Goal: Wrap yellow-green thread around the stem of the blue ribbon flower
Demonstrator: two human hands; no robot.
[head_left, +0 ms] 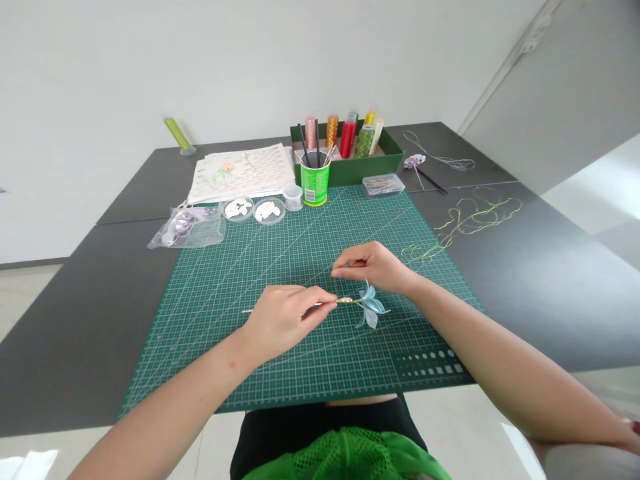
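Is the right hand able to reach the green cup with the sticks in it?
Probably yes: only bare green cutting mat lies between the right hand and the green cup, but that hand is pinching something thin, so it isn't free.

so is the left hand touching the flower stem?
Touching. Head view: left hand pinches the thin stem of the pale blue flower between thumb and fingertips.

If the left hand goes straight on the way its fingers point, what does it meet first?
The left hand points right along the stem, so it would likely meet the pale blue flower first.
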